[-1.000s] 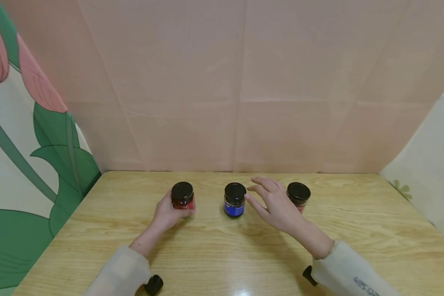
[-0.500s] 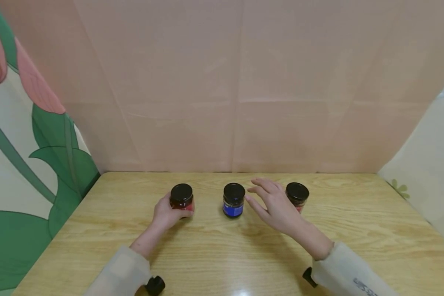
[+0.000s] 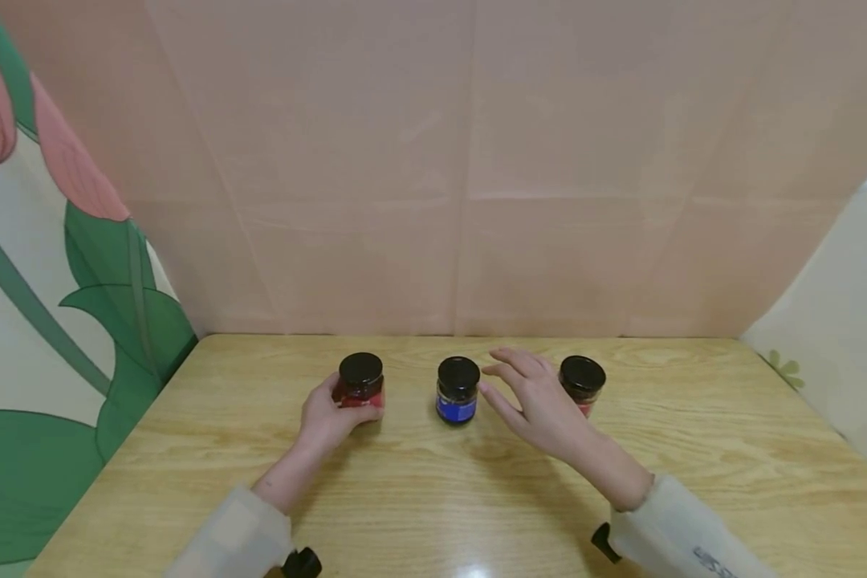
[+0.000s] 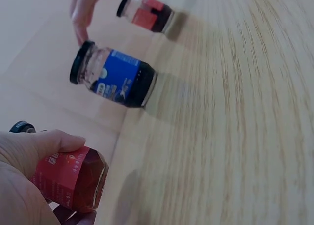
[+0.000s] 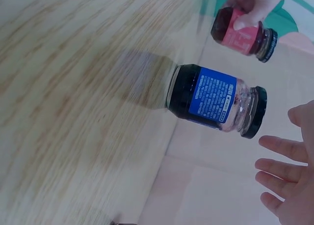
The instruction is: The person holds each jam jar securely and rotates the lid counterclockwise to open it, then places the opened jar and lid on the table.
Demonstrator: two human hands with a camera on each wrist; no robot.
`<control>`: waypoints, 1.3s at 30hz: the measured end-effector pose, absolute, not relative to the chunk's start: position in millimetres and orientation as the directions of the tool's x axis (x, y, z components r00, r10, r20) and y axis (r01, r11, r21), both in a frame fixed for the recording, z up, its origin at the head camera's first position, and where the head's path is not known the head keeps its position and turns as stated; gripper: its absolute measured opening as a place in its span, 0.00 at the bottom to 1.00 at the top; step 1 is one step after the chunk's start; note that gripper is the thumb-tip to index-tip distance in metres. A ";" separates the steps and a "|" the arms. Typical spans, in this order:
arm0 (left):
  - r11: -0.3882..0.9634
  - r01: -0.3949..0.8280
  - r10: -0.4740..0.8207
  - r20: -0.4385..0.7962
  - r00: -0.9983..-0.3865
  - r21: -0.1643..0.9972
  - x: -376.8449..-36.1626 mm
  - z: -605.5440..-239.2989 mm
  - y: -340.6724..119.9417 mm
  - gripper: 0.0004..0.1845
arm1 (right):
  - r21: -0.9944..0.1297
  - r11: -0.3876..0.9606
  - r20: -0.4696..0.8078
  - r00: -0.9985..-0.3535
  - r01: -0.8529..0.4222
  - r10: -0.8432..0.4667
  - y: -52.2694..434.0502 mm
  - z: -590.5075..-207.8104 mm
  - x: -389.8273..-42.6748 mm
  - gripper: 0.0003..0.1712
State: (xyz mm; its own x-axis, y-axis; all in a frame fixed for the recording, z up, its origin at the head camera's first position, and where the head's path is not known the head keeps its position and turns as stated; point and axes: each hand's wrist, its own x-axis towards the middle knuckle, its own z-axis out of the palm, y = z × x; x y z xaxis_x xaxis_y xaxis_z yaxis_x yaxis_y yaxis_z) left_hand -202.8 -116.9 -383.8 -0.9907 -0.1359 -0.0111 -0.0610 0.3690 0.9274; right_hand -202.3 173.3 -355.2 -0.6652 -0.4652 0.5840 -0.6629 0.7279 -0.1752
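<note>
Left hand grips a red-labelled jar; right hand spread beside a blue-labelled one

The person's left hand (image 3: 328, 417) holds a glass jar with a red label and black lid (image 3: 362, 385) at the left of a row of three. Its fingers are wrapped around the body, the thumb lying across the label. The lid is uppermost, and in the left wrist view the base is apart from its shadow on the pale wood-grain tabletop (image 3: 405, 498).

In the middle of the row, a glass jar with a blue label, dark contents and a black lid (image 3: 457, 393) stands upright. The right hand (image 3: 542, 401) is just beside it with fingers spread, slightly bent and gripping nothing; whether a fingertip touches the lid cannot be told.

Beyond that hand, and partly hidden by it in the head view, stands another red-labelled glass jar with a black lid (image 3: 583, 376).

Both arms wear pale sleeves (image 3: 238, 526). A pinkish cloth (image 3: 462, 160) hangs behind the tabletop, with a tulip-patterned panel (image 3: 126, 321) at the left.
</note>
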 end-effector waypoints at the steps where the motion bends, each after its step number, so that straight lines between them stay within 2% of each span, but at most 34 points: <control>1: 0.368 -0.060 -0.134 -0.011 -0.991 0.928 -202.0 -382.1 -116.0 0.35 | -0.174 0.726 0.588 -0.662 -0.665 -0.465 172.8 -355.0 -202.1 0.15; 9: 0.382 -0.061 -0.125 -0.014 -0.992 0.922 -196.4 -374.4 -110.5 0.36 | -0.168 0.712 0.618 -0.636 -0.682 -0.463 168.0 -353.7 -201.5 0.15; 22: 0.423 -0.034 -0.107 0.013 -0.994 0.906 -189.3 -371.0 -105.8 0.38 | -0.183 0.712 0.617 -0.643 -0.678 -0.454 168.8 -355.3 -202.8 0.15; 33: 0.480 0.092 -0.070 0.142 -0.987 0.873 -183.1 -372.6 -98.8 0.31 | -0.162 0.710 0.631 -0.625 -0.685 -0.459 169.5 -357.5 -202.5 0.17; 39: 0.532 0.127 -0.037 0.173 -0.984 0.837 -179.0 -372.4 -93.7 0.33 | -0.187 0.717 0.619 -0.647 -0.672 -0.445 167.2 -356.3 -199.4 0.20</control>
State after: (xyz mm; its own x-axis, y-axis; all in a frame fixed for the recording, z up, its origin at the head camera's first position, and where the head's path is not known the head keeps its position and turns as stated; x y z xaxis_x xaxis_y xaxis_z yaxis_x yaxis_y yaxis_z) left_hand -179.0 -93.7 -372.4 -0.9842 -0.0370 0.1729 0.1271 0.5320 0.8372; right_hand -199.4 167.2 -356.3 -0.6473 -0.4447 0.6191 -0.6716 0.7169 -0.1873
